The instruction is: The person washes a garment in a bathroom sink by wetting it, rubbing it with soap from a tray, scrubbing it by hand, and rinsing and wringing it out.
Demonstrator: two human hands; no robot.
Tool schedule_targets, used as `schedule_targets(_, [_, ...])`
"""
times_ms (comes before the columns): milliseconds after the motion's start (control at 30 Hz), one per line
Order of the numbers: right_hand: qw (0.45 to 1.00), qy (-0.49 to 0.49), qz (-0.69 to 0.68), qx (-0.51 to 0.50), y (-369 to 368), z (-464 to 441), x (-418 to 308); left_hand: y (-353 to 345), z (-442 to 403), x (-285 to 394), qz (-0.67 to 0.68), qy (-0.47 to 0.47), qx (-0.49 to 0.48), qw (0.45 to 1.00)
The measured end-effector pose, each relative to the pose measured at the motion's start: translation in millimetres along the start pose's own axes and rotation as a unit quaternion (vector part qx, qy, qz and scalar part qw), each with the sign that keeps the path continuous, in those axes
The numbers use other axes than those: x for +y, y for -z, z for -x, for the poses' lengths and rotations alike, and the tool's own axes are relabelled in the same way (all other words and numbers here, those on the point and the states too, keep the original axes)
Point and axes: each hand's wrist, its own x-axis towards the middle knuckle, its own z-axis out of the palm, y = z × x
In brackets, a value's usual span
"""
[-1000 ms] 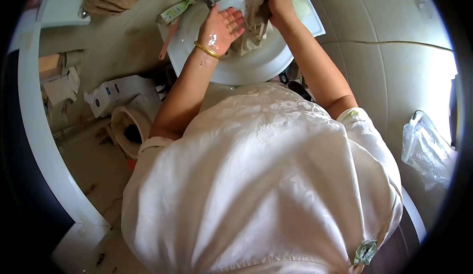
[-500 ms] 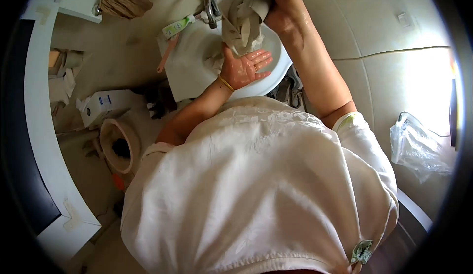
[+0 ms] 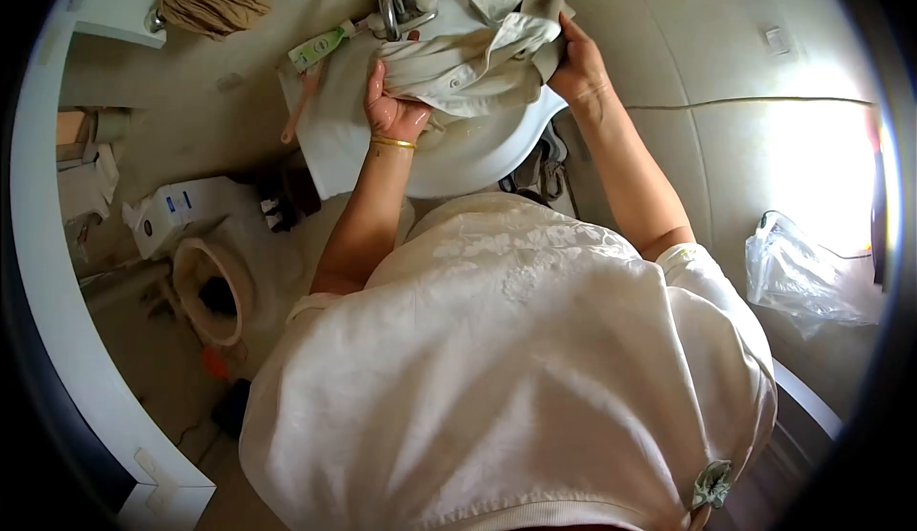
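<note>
The pale garment [image 3: 478, 68] with buttons is spread between the two hands, over the back part of the white sink [image 3: 439, 163]. The right hand [image 3: 579, 61] has its grip pinched on the garment's right end, near the sink's right edge. The left hand [image 3: 394, 116] is wet, with the palm turned up below the garment's left end. Its thumb is up, but the fingers are partly hidden, so I cannot tell if this grip is closed. The metal tap [image 3: 389, 4] stands just behind the cloth. At the left back corner of the sink lies a green and white tube [image 3: 318, 47], and near it, along the left edge, a pink handle [image 3: 303, 106].
</note>
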Motion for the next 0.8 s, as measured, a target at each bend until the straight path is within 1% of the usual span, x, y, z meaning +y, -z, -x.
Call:
schedule_targets(33, [1.000, -0.026, -0.002, 0.015, 21.1, -11.2, 8.1, 10.0, 2.7, 1.5, -0.004, 0.007, 0.014, 1.000])
schedule_targets(100, [0.995, -0.060, 0.033, 0.069, 36.3, -14.8, 28.9, 32.9, 6.4, 5.2, -0.011, 0.021, 0.038, 0.999])
schedule_targets(133, [0.992, -0.101, 0.028, 0.069, 53.0, -23.4, 37.4, 42.1, 8.5, 6.4, 0.009, 0.017, 0.070, 0.997])
schedule_targets(167, [0.984, -0.161, 0.021, 0.074, 51.2, -18.7, 42.8, 51.3, 10.8, 8.4, 0.003, 0.014, 0.076, 0.997])
schedule_targets(233, [0.978, -0.202, -0.024, 0.046, 71.3, -30.0, 58.2, 69.3, 12.6, 11.2, -0.009, 0.008, 0.086, 0.996])
schedule_targets(267, [0.980, -0.194, -0.018, 0.037, 77.6, -36.2, 63.7, 66.9, 14.4, 9.9, -0.014, -0.017, 0.131, 0.991])
schedule_targets(333, [0.984, -0.177, -0.006, 0.019, 88.1, -54.5, 74.6, 91.3, 8.7, 11.6, -0.055, -0.012, 0.127, 0.990])
schedule_targets(367, [0.989, -0.143, 0.004, 0.025, 95.7, -66.6, 80.1, 100.8, 6.4, 11.6, -0.075, -0.010, 0.124, 0.989])
schedule_targets(433, [0.996, -0.072, 0.030, 0.037, 113.1, -96.9, 90.7, 107.8, -0.7, 3.6, -0.082, 0.022, 0.174, 0.981])
schedule_targets(467, [0.995, -0.012, 0.077, 0.055, 122.6, -110.4, 101.6, 111.3, -5.1, 0.4, -0.084, 0.037, 0.198, 0.976])
schedule_targets(500, [0.981, 0.056, 0.162, 0.092, 115.6, -106.4, 108.9, 128.2, -10.2, -1.1, -0.109, 0.079, 0.240, 0.961])
schedule_targets(533, [0.948, 0.040, 0.308, 0.077, 117.6, -106.5, 114.6, 153.6, -15.0, -3.6, -0.134, 0.121, 0.281, 0.943])
schedule_targets(567, [0.893, 0.023, 0.446, 0.061, 123.0, -108.9, 120.9, 171.0, -17.6, -5.7, -0.158, 0.164, 0.322, 0.919])
schedule_targets(600, [0.747, 0.090, 0.656, 0.061, 133.1, -113.1, 133.0, 176.6, -17.9, -13.1, -0.168, 0.146, 0.339, 0.914])
schedule_targets(633, [0.684, 0.141, 0.715, 0.043, 144.7, -115.6, 143.0, 181.8, -17.8, -14.8, -0.185, 0.147, 0.349, 0.907])
schedule_targets(700, [0.538, 0.238, 0.808, 0.004, 147.9, -107.9, 157.0, 192.8, -16.8, -14.2, -0.222, 0.150, 0.368, 0.890])
schedule_targets(733, [0.510, 0.183, 0.839, -0.035, 149.2, -108.8, 158.7, 197.6, -16.4, -14.2, -0.211, 0.151, 0.346, 0.902])
schedule_targets(800, [0.529, 0.110, 0.841, -0.020, 139.5, -118.1, 157.7, 195.9, -16.2, -15.8, -0.187, 0.152, 0.298, 0.924])
